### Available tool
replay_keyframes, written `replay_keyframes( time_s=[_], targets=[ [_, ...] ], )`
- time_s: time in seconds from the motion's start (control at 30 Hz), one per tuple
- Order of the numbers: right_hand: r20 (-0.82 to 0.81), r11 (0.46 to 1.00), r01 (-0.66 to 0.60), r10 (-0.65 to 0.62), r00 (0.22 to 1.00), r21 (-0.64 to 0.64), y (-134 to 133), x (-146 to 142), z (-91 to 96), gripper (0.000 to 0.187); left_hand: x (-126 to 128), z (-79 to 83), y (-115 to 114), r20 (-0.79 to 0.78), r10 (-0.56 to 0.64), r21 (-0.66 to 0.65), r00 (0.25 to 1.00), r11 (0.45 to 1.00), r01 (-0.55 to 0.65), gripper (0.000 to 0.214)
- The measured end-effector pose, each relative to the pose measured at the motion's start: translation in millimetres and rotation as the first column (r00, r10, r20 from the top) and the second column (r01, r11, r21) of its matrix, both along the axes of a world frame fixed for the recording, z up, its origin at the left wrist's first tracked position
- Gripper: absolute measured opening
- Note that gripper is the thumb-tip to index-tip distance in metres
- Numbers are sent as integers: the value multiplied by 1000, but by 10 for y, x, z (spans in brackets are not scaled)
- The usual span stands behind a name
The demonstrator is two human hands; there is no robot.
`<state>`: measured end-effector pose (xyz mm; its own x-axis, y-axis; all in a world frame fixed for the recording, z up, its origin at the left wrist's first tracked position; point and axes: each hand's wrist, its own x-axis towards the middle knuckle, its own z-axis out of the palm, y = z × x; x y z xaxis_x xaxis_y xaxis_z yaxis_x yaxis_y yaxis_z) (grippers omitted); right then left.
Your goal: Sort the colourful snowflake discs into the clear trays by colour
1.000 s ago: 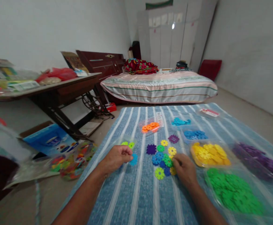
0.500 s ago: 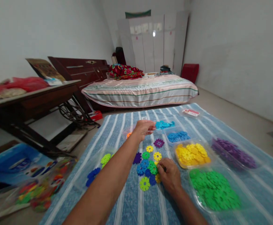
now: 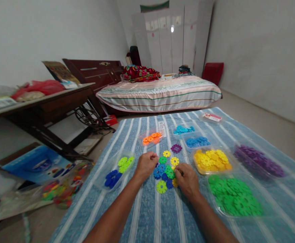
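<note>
Over a small pile of flower-shaped plastic discs, both hands work close together on the striped cloth. My left hand [image 3: 146,166] is at the pile's left edge, fingers pinched, partly covering a dark purple disc; whether it grips anything is hidden. At the right edge my right hand [image 3: 187,179] has its fingers closed beside yellow discs, and what is in them cannot be made out. Between the hands lie blue discs [image 3: 159,171], green discs [image 3: 170,172] and a lime disc [image 3: 161,186]. A yellow disc [image 3: 166,154] and a purple disc [image 3: 176,148] lie just beyond.
To the right stand tubs of yellow discs [image 3: 211,160], green discs [image 3: 235,195] and purple discs [image 3: 258,160]. Two tubs of blue discs [image 3: 198,142] sit further back. Orange discs [image 3: 151,138] and a lime-and-navy tub [image 3: 104,187] are leftward. A bed [image 3: 159,94] stands beyond.
My left hand has come back from beside the light blue tub to the pile's left edge, uncovering the orange discs. My right hand stays at the pile. The view has shifted slightly.
</note>
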<state>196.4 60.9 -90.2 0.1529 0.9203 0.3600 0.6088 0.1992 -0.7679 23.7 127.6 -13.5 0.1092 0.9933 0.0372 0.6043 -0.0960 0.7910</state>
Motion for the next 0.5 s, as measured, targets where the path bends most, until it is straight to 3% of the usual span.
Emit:
replay_keyframes(
  time_s=[0.2,0.5],
  targets=[
    [-4,1000,-4,4,1000,0,-25,18,-7,24,-297,-175,-277,-152,194,230,969,961,-157,13],
    [2,1000,-5,5,1000,8,-23,23,-11,24,-283,-480,-262,-302,187,407,935,912,-51,28]
  ],
)
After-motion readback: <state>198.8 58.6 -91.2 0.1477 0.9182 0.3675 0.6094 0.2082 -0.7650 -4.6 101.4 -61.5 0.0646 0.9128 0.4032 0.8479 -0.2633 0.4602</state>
